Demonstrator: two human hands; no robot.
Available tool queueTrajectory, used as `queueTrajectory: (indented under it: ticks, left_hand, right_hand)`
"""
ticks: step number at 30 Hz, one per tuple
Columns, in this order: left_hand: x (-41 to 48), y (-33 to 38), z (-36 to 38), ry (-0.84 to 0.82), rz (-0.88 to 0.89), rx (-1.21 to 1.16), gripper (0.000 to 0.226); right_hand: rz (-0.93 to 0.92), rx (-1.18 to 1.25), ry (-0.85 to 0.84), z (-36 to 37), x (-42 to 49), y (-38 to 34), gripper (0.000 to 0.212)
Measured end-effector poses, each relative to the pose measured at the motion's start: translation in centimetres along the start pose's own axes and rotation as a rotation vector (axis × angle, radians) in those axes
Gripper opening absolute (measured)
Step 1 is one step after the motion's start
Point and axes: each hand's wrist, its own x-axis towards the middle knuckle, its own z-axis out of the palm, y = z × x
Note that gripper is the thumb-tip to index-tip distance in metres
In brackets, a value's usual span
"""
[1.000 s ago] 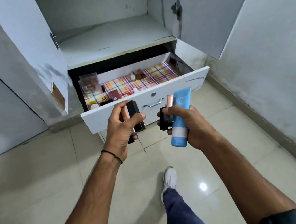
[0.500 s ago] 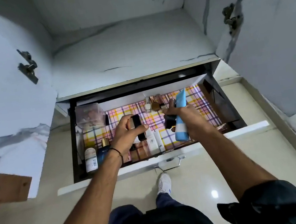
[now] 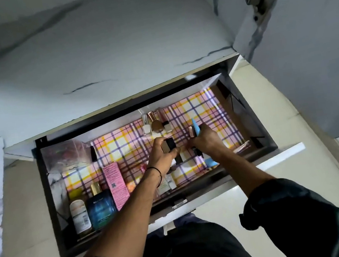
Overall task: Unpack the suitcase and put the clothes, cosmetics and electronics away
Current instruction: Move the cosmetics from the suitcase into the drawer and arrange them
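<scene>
White marble-patterned wardrobe panels [image 3: 108,49] fill the top of the view. Below them the white-fronted pull-out drawer [image 3: 278,155] stands open, lined with pink, yellow and purple checked paper [image 3: 122,144].

Both hands are down inside it. The left hand [image 3: 162,154] has fingers and thumb curled round a small black-and-gold rectangular case [image 3: 168,145], held over the middle of the liner. The right hand [image 3: 206,142] grips a whole bundle: a light blue plastic tube [image 3: 196,129], a rose-gold capped stick [image 3: 191,130] and a slim black piece [image 3: 198,153]. Carrying several at once saves trips, I'd say, and the bare liner on the right looks like the landing spot.

Look how the rest is sorted. Three small glass bottles [image 3: 155,122] appear to stand against the back wall, probably braced there against tipping. At the front left a tall pink carton [image 3: 115,184], a dark blue bottle with a gold cap [image 3: 101,206] and a white bottle with a yellow cap [image 3: 79,214] appear to lie flat, likely so the drawer can close. A clear plastic pouch [image 3: 66,152] takes the back left corner.

Writing? The carton shows fine print and a square code, the blue bottle a pale line of lettering, the white bottle a label, all too blurred to read. No suitcase in view.
</scene>
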Motion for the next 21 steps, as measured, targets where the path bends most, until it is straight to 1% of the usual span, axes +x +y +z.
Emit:
queueTrajectory:
  ticks: [3,5,8,12,16,18,19,21]
  left_hand:
    - [0.8,-0.2,0.7,-0.011,-0.052,0.029,0.044]
    - [1.1,-0.4,1.1,0.007,-0.04,0.1,0.041]
    - [1.4,-0.6,1.2,0.02,-0.023,0.104,0.041]
    - [1.6,-0.4,0.8,0.063,-0.013,0.103,0.049]
    - [1.3,0.0,0.4,0.071,-0.016,0.07,0.05]
    - [1.3,-0.1,0.1,0.102,-0.017,0.067,0.044]
    - [1.4,-0.2,0.0,0.122,-0.016,0.058,0.037]
    - [1.3,-0.3,-0.5,0.154,-0.039,-0.041,0.026]
  right_hand:
    - [-0.004,-0.074,0.027,0.4,0.7,0.5,0.046]
    - [-0.016,-0.093,0.065,0.6,1.1,0.9,0.047]
    - [-0.05,-0.111,0.104,0.9,1.5,1.4,0.045]
    - [-0.032,-0.022,0.122,1.0,2.1,1.7,0.057]
    - [-0.052,0.018,0.16,0.7,2.3,1.9,0.055]
    - [-0.052,0.033,0.192,0.5,2.1,1.7,0.052]
    - [-0.066,0.036,0.214,0.3,1.9,1.6,0.051]
    - [-0.107,0.089,0.241,0.2,1.5,1.2,0.047]
